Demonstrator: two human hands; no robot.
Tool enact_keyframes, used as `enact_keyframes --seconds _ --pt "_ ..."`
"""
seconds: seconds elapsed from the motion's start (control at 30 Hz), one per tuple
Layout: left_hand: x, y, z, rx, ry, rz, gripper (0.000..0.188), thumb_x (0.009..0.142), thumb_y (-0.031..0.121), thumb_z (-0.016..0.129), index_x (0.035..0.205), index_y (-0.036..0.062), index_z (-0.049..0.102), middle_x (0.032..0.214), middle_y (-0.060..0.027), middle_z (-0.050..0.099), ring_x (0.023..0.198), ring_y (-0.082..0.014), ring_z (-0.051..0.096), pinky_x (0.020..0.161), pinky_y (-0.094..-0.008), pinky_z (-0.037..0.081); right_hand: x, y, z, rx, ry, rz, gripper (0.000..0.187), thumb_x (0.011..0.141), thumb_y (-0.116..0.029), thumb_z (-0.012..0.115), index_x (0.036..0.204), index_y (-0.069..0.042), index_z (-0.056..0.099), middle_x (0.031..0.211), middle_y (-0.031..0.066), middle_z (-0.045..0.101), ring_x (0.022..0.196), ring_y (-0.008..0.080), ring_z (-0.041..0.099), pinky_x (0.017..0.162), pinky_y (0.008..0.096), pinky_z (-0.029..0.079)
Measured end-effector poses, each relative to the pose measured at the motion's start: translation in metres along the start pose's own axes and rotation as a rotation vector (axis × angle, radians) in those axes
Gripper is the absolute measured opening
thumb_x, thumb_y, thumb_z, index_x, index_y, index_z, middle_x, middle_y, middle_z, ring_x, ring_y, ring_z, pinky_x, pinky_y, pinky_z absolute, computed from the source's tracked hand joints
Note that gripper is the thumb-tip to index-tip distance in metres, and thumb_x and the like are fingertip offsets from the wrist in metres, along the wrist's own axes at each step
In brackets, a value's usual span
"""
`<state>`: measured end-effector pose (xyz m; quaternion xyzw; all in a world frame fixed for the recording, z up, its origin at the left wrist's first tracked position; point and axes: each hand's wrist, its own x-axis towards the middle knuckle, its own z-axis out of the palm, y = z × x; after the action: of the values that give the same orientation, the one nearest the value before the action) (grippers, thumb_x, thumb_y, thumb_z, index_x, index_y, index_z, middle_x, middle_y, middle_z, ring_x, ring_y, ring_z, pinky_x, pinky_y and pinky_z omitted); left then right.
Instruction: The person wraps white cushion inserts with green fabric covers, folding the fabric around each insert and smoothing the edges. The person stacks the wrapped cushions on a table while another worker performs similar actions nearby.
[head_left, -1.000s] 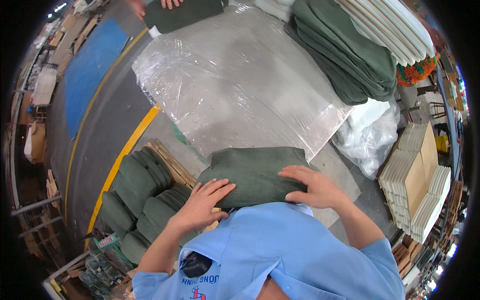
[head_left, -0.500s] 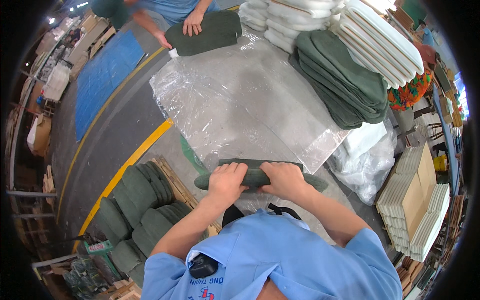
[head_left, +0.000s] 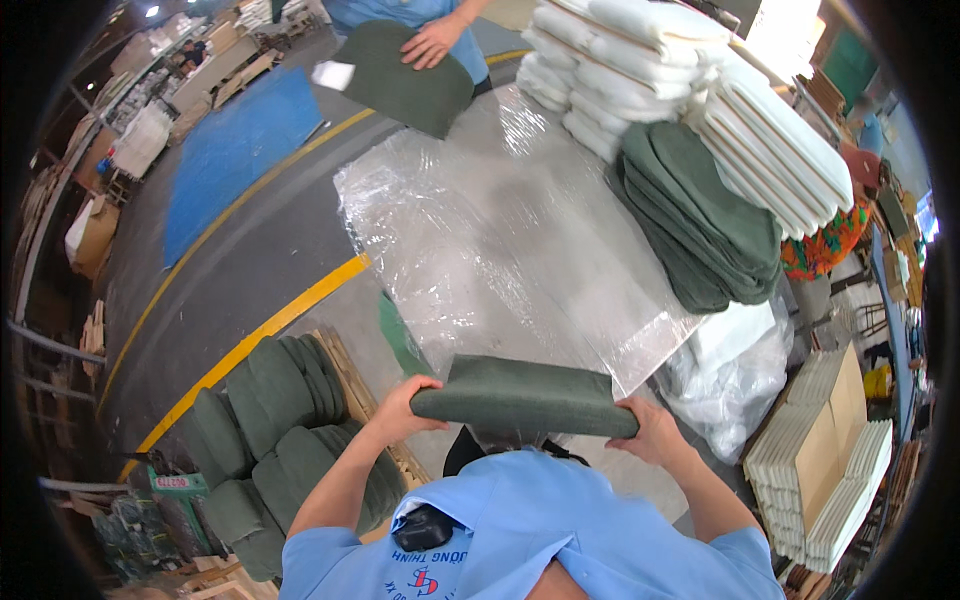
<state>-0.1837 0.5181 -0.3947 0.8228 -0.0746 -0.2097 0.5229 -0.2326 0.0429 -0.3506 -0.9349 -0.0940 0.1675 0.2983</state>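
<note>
Head view, left to right: at far left, a blue rectangular floor mat (head_left: 240,150) on grey concrete, crossed by a yellow painted floor line (head_left: 250,340). Lower left, a heap of dark green padded cushions (head_left: 285,445) stacked on a wooden pallet (head_left: 350,385). Just right of that heap, left hand (head_left: 405,408) closed around the left end of a folded dark green felt cushion cover (head_left: 525,395), thumb on top, fingers curled beneath. Cover held level in the air, in front of the chest in a light blue shirt (head_left: 530,540), just at the near edge of a large clear plastic sheet (head_left: 500,240) spread over the worktable. At the cover's right end, right hand (head_left: 650,432) gripping from below, fingers wrapped under the edge. Farther up, at the sheet's far end, another person's hand (head_left: 432,42) pressed flat on a second dark green cushion piece (head_left: 405,80). Right of the sheet, a stack of white foam pads (head_left: 630,60) and, beside it, a pile of dark green flat cushion covers (head_left: 710,220) leaning against more white slabs. Below that pile, a crumpled clear plastic bag (head_left: 730,385). At far right, a bundle of white and tan boards (head_left: 830,450) standing on edge, well apart from both hands.
</note>
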Motion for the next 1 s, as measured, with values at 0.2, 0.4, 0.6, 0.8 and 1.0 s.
enact_keyframes --seconds 0.2,0.4,0.6,0.8,1.0 --pt "-0.004 -0.031 0.007 -0.26 0.04 -0.069 0.068 0.074 0.014 0.097 0.131 0.0104 0.06 0.124 -0.0052 0.068 0.116 -0.0169 0.063 0.097 -0.0347 0.053 0.045 -0.082 0.014 -0.208 -0.07 -0.151 0.062 0.075 -0.037 0.092 0.121 -0.008 0.063 0.116 0.0174 0.072 0.108 0.04 0.07 0.09 0.049 0.056" --pt "0.017 0.013 0.017 -0.014 0.354 -0.028 0.061 0.092 0.011 0.082 0.146 0.0094 0.052 0.133 -0.0109 0.064 0.124 -0.0185 0.06 0.108 -0.0362 0.05 0.101 -0.122 -0.003 -0.222 -0.073 -0.035 0.054 0.074 -0.034 0.092 0.113 -0.004 0.067 0.096 0.0179 0.076 0.098 0.0382 0.073 0.086 0.0496 0.056" --pt "0.034 0.027 0.049 -0.631 0.665 0.016 0.082 0.1 0.025 0.076 0.164 0.0079 0.028 0.149 -0.0231 0.054 0.138 -0.0303 0.054 0.117 -0.0435 0.041 0.086 -0.1 -0.035 0.46 0.341 0.135 0.044 0.076 -0.017 0.093 0.11 0.0 0.072 0.095 0.0159 0.078 0.091 0.0284 0.075 0.084 0.0414 0.058" --pt "0.015 0.042 0.092 -0.955 0.13 -0.372 0.088 0.096 0.022 0.08 0.166 0.0197 0.027 0.14 -0.013 0.061 0.122 -0.0274 0.063 0.099 -0.0477 0.057 0.09 -0.103 -0.008 1.496 0.66 0.069 0.05 0.087 -0.007 0.086 0.13 0.0 0.06 0.114 0.0118 0.074 0.102 0.0263 0.071 0.093 0.0423 0.057" --pt "0.03 0.051 0.039 -1.113 0.395 -0.027 0.076 0.097 0.008 0.076 0.159 0.014 0.034 0.136 -0.0146 0.062 0.115 -0.0273 0.066 0.094 -0.0437 0.059 0.056 -0.126 0.041 1.69 0.547 0.033 0.069 0.09 -0.008 0.083 0.148 -0.008 0.046 0.142 0.0103 0.061 0.128 0.0273 0.06 0.102 0.0433 0.054"
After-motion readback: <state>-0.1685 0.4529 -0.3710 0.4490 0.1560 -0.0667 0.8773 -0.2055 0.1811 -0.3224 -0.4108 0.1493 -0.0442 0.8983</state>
